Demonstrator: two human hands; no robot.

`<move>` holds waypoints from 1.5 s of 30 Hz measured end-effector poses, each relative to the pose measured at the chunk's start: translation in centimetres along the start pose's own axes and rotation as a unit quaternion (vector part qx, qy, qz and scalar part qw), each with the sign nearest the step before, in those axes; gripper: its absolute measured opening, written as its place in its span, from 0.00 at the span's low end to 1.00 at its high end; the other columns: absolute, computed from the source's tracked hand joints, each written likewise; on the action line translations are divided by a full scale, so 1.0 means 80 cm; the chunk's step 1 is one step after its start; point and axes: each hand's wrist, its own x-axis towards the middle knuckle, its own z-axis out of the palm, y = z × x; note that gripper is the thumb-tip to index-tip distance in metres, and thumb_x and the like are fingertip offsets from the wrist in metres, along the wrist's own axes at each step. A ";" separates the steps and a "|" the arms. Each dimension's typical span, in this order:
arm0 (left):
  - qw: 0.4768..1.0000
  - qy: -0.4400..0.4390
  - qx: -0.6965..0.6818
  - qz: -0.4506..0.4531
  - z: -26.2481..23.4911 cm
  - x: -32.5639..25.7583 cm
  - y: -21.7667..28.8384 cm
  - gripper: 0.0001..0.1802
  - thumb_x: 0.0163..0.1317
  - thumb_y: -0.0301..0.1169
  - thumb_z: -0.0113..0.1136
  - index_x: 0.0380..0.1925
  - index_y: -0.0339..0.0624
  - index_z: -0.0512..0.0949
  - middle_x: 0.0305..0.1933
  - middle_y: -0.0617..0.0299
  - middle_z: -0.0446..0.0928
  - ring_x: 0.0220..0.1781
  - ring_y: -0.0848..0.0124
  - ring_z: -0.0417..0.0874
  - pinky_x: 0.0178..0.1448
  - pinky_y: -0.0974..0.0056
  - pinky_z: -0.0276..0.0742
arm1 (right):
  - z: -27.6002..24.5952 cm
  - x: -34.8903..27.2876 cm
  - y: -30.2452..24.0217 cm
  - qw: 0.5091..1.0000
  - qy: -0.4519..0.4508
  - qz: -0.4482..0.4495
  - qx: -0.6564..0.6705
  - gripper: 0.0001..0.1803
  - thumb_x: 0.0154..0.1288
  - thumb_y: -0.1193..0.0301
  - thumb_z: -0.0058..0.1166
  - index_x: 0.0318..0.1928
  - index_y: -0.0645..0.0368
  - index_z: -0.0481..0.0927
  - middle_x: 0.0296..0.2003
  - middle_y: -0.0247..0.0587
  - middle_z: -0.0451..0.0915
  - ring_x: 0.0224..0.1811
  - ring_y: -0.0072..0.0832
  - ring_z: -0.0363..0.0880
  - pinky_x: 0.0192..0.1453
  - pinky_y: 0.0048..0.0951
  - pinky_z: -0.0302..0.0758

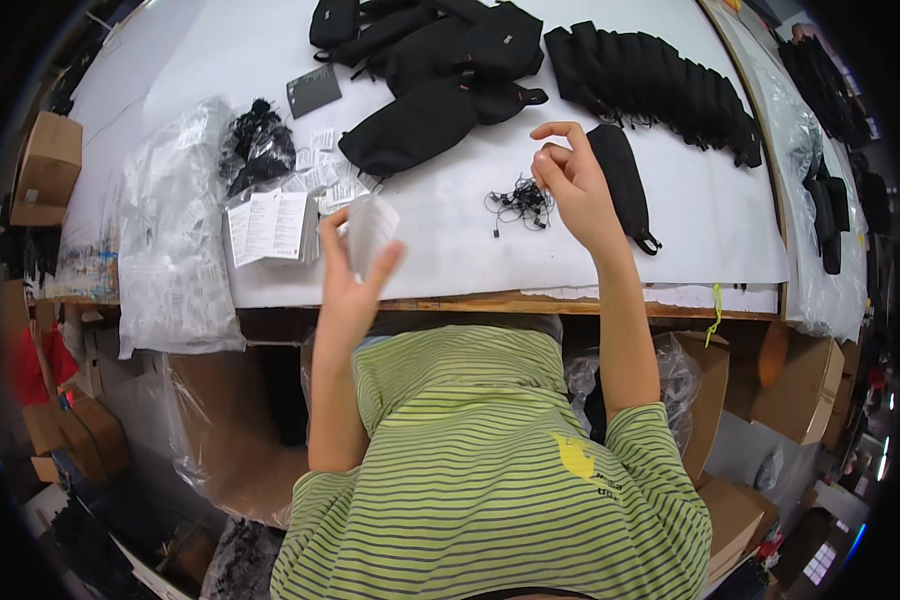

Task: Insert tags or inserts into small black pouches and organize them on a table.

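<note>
The left hand (352, 285) holds a white card (375, 232) between its thumb and fingers, left of the cords (520, 203). The right hand (577, 190) is raised just right of the cords, its index finger bent outward, the others curled loosely toward the thumb; whether something thin is pinched there cannot be told. Motion blur softens the card and the left thumb, and the left fingers are partly hidden behind the card.

The cords themselves are thin, black and tangled, with small hard ends. Well left of them is a stack (270, 228) of flat printed cards, partly wrapped in clear plastic. Just beyond the stack are loose white tags (320, 165) and a black bundle (260, 145) in crinkled film, its contents hard to make out. Right of the cords lies a slim black pouch (618, 180) with a looped end, partly behind the right hand. Beyond the cords, matte fabric pouches (420, 125) lie heaped, cut off by the upper edge; beyond them to the right, more overlap in a ridged row (650, 85) on the smooth white table (450, 270).
</note>
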 end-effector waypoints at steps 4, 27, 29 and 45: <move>0.999 -0.028 -0.040 0.000 0.030 -0.017 0.006 0.28 0.59 0.31 0.63 0.55 0.40 0.61 0.45 0.57 0.72 0.44 0.72 0.74 0.48 0.67 0.71 | 0.027 -0.028 -0.021 1.000 -0.024 -0.001 -0.018 0.10 0.67 0.77 0.44 0.48 0.60 0.63 0.23 0.31 0.68 0.27 0.17 0.65 0.35 0.19 0.64; 0.973 -0.009 0.116 0.198 0.060 -0.026 -0.005 0.17 0.52 0.18 0.64 0.44 0.37 0.79 0.43 0.57 0.81 0.45 0.68 0.82 0.49 0.67 0.75 | 0.050 -0.083 -0.029 0.996 -0.084 0.014 0.013 0.16 0.60 0.81 0.52 0.43 0.59 0.60 0.28 0.37 0.78 0.29 0.20 0.76 0.35 0.20 0.72; 0.975 0.003 0.134 0.179 0.060 -0.027 -0.002 0.16 0.53 0.18 0.64 0.44 0.38 0.80 0.42 0.57 0.82 0.44 0.69 0.82 0.49 0.67 0.76 | 0.050 -0.085 -0.031 0.996 -0.091 0.008 0.015 0.16 0.60 0.81 0.53 0.43 0.59 0.60 0.27 0.36 0.78 0.30 0.19 0.76 0.36 0.20 0.72; 0.957 -0.033 0.165 0.235 0.054 -0.026 0.002 0.14 0.50 0.18 0.64 0.39 0.38 0.82 0.35 0.58 0.81 0.33 0.70 0.81 0.35 0.70 0.76 | 0.043 -0.083 -0.033 0.997 -0.079 0.023 -0.014 0.09 0.57 0.79 0.59 0.38 0.64 0.75 0.25 0.36 0.80 0.26 0.19 0.78 0.32 0.18 0.73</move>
